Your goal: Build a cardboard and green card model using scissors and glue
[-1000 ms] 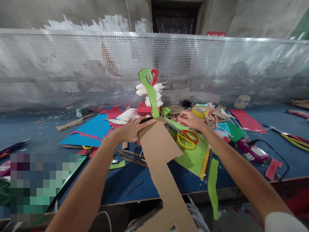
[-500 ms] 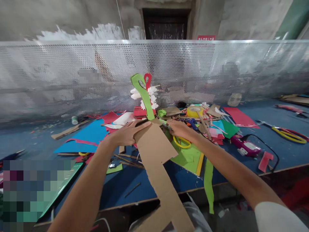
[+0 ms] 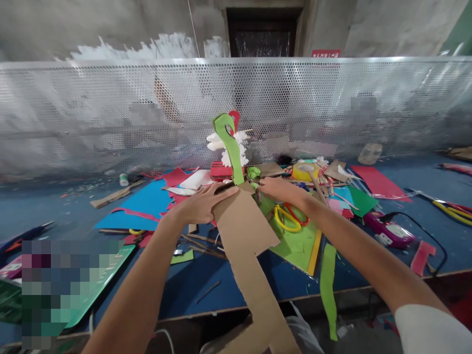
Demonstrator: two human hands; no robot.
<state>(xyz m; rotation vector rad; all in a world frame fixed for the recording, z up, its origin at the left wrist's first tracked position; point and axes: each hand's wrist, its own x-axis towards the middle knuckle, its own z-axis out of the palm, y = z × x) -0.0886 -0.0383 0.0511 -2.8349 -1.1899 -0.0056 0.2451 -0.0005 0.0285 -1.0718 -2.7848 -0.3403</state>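
Observation:
My left hand (image 3: 201, 204) is closed on the upper left edge of a long, irregular brown cardboard cutout (image 3: 245, 223), which slants down towards me over the table edge. A curved green cutout (image 3: 231, 145) stands up beyond the cardboard's far end. My right hand (image 3: 280, 191) is beside the far right corner, with fingers curled together; what they hold, if anything, is hidden. Below its wrist, scissors with yellow and red handles (image 3: 287, 219) lie on a green sheet (image 3: 295, 246), their blades hidden from view.
Blue sheets (image 3: 136, 206), paper scraps and yellow tape (image 3: 305, 172) cover the blue table (image 3: 191, 295). At right are a purple device (image 3: 393, 231) with a cable and pliers (image 3: 442, 204). A green strip (image 3: 328, 290) hangs over the front edge. A perforated metal panel (image 3: 177, 108) stands behind.
The view has shifted, so everything appears farther right. My right hand's fingers have shifted slightly, and the red scissor handle now shows. My left hand keeps its hold on the cardboard.

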